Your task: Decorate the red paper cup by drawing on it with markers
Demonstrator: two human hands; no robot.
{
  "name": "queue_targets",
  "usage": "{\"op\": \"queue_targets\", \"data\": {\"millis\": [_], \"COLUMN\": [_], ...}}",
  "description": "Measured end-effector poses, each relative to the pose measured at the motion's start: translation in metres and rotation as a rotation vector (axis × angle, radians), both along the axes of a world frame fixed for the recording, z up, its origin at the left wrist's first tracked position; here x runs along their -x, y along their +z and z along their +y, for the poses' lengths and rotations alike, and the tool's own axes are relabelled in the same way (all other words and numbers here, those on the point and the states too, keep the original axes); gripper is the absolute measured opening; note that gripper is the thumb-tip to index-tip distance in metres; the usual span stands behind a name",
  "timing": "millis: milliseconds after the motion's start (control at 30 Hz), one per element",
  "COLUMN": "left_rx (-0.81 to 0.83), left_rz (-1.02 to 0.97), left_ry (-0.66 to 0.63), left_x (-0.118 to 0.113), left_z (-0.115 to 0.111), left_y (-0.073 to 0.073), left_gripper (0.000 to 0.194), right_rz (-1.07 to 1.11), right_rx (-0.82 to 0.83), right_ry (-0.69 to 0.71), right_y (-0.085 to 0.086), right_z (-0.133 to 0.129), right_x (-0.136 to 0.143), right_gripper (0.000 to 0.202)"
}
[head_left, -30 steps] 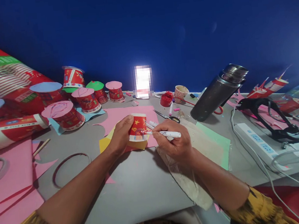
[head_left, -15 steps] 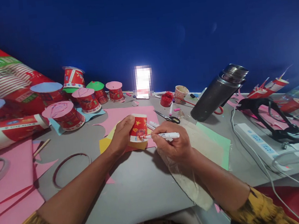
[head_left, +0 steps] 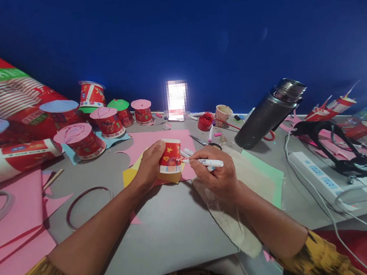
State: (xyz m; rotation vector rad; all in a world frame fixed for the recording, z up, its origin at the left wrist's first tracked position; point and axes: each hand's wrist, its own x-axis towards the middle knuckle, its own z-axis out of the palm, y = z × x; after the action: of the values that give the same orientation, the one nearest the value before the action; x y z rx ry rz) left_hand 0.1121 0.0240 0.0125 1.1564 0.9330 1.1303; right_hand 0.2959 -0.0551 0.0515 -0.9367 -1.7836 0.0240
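Shifted since the frame half a second earlier: the tip of the white marker [head_left: 211,162], then low on the front of the red paper cup [head_left: 171,152], now lies higher, at the cup's right-hand edge; whether it touches cannot be made out. The cup, with a yellow star and white bands, is held above the table [head_left: 168,239], in front of me. My left hand [head_left: 150,167] grasps its left side, thumb on the near wall, the other fingers largely hidden. My right hand [head_left: 216,171] pinches the marker between thumb and fingers, barrel nearly level.

Beneath and behind the cup: yellow paper [head_left: 129,178] and a pink sheet [head_left: 144,139], with further white markers [head_left: 189,151] just beside the cup. Beyond my right hand: scissors [head_left: 200,141], a red roll [head_left: 205,122] and a patterned cup [head_left: 223,115]. Under my right forearm: a pale cloth [head_left: 235,224] partly over a green sheet [head_left: 276,182].

Farther out, left: red cups with paper tops, among them a pink-topped one [head_left: 142,114], and a stack of cups on its side [head_left: 31,153]. Right: a dark flask [head_left: 266,118] and a white power strip [head_left: 317,178].
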Motion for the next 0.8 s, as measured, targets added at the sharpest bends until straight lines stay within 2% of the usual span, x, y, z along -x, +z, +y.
{"op": "queue_targets", "data": {"millis": [100,300,467,633,800], "left_rx": [0.017,0.028,0.038,0.042,0.043], "left_rz": [-0.025,-0.019,-0.033,-0.036,-0.037], "left_ry": [0.0,0.001,-0.003,0.0,0.005], "left_x": [-0.0006,-0.0012,-0.0009,-0.0015,-0.0021], "left_z": [0.001,0.0007,0.0009,0.0004,-0.0003], "left_y": [-0.001,-0.0003,-0.0005,0.0024,0.0041], "left_gripper": [0.061,0.061,0.059,0.057,0.06], "right_rz": [-0.004,0.022,0.016,0.047,0.025], "right_rx": [0.054,0.015,0.078,0.042,0.103], "right_ry": [0.04,-0.031,0.015,-0.039,-0.022], "right_y": [0.0,-0.0004,0.0,-0.0011,-0.0008], "right_z": [-0.0011,0.0002,-0.0006,0.0,-0.0011], "right_x": [-0.0006,-0.0004,0.0001,-0.0007,-0.0009], "right_gripper": [0.02,0.018,0.019,0.018,0.02]}}
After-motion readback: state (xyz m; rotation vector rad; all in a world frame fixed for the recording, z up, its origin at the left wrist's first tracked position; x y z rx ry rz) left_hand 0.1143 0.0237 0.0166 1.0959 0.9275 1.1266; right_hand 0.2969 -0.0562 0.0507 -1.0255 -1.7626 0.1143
